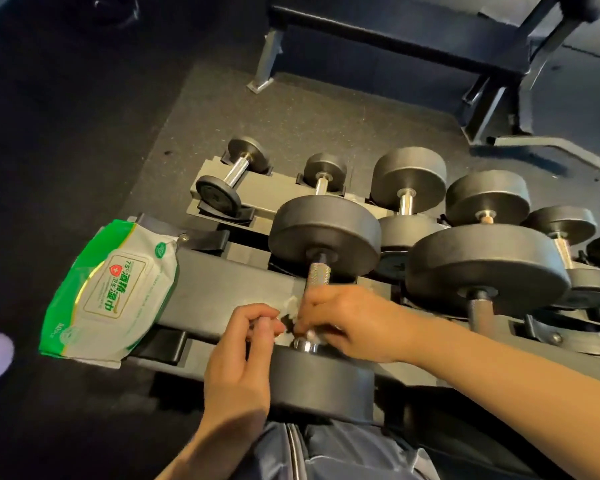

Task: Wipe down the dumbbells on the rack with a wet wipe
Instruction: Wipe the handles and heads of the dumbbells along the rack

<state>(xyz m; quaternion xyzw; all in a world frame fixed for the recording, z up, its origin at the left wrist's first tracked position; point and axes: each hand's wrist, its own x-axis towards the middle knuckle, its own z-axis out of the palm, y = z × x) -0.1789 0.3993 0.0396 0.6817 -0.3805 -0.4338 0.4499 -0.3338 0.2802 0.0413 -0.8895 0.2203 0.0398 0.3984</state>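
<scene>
Both my hands work a wet wipe around the handle of the nearest dumbbell on the rack.

The wet wipe (289, 308) shows only as crumpled white scraps between my hands; most of it is hidden under my fingers. My right hand (347, 327) has its grip curled round the wipe and the near end of the handle, and my left hand (246, 337) pinches the wipe's other edge. The dumbbell (324, 233) lies on the rack (222, 282), its knurled handle partly covered, its near head below my hands. A green wipes pack (111, 292) rests on the rack's left end. Farther dumbbells run off the right edge, cut off.
</scene>
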